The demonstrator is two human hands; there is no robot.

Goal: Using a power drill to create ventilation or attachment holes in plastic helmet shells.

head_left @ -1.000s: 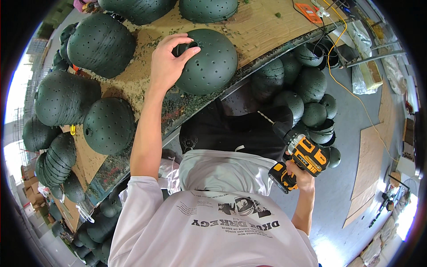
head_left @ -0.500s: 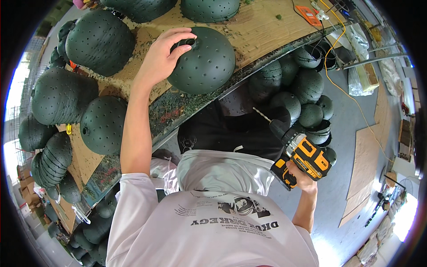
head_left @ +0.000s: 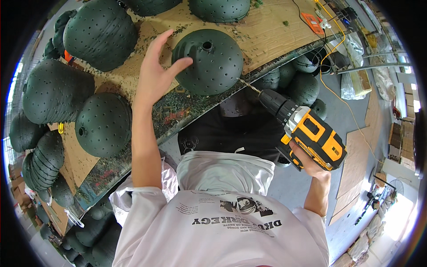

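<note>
A dark green plastic dome [head_left: 213, 62], dotted with small holes and with a short neck at its top, sits on the workbench near its front edge. My left hand [head_left: 158, 71] is at the dome's left side, fingers apart and thumb over its surface; whether the thumb touches cannot be told. My right hand [head_left: 307, 158] grips a yellow and black cordless drill [head_left: 313, 133]. The tip of its bit [head_left: 249, 85] is at the dome's lower right side; whether it has entered the wall is not clear.
More green domes, single [head_left: 104, 124] and stacked [head_left: 100, 35], crowd the bench's left and far side. Green shavings litter the cardboard-covered bench [head_left: 271, 33]. Below its edge, more domes [head_left: 302, 89] lie piled on the floor. A yellow cord [head_left: 338, 95] runs across the right.
My left hand has let go of the dome's neck and opened out to the left. My right hand has brought the drill up, its bit now at the dome's side.
</note>
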